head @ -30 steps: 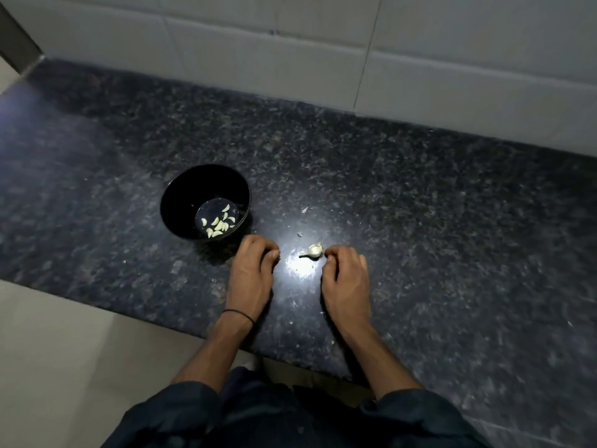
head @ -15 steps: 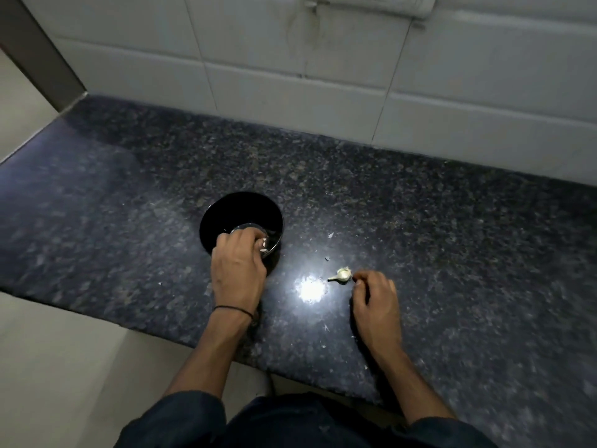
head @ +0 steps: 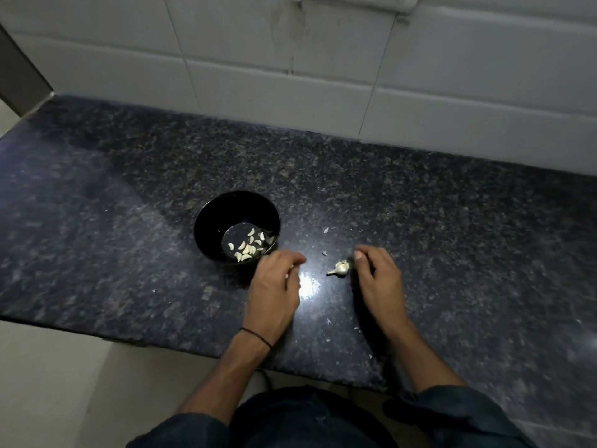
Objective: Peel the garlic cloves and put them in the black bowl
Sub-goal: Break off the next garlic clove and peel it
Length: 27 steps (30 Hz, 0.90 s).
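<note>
the garlic (head: 339,267) lay on the counter (head: 452,237), right of the bowl (head: 210,221) with peeled cloves (head: 247,248). the right hand (head: 379,281) touched it with curled fingers; if it really gripped, i cannot tell. the left hand (head: 274,287) was loosely curled, holding nothing.

A home kitchen: a dark speckled granite table (head: 420,221) runs along a white tiled wall (head: 290,92), garlic (head: 339,268) on it.

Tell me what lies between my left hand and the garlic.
Only bare counter with a bright glare, in the head view, separates left hand and garlic.
</note>
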Tool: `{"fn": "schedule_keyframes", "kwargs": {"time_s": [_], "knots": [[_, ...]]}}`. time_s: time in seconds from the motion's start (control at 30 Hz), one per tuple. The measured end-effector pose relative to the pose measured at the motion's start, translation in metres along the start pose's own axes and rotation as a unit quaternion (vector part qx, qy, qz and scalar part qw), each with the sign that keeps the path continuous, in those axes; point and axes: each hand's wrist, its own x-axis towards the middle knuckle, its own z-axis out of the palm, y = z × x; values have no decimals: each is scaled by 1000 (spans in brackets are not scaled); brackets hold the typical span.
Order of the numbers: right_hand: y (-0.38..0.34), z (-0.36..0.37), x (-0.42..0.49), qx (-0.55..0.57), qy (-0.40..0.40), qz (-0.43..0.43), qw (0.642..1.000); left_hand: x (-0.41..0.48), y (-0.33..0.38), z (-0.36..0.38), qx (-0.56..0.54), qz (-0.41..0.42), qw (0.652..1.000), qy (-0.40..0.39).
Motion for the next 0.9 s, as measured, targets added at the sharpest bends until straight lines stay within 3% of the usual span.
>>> {"fn": "schedule_keyframes", "kwargs": {"time_s": [0.13,0.37,0.9], "knots": [[1,6,8,-61,-87,-38,994,-2,-3,25,-60,-52,994,-77],[3,6,-5,-40,-61,-32,997,5,-1,50,-65,-105,981,-150],[11,2,-14,7,-49,-12,999,24,-5,69,-53,-143,975,-163]]}}
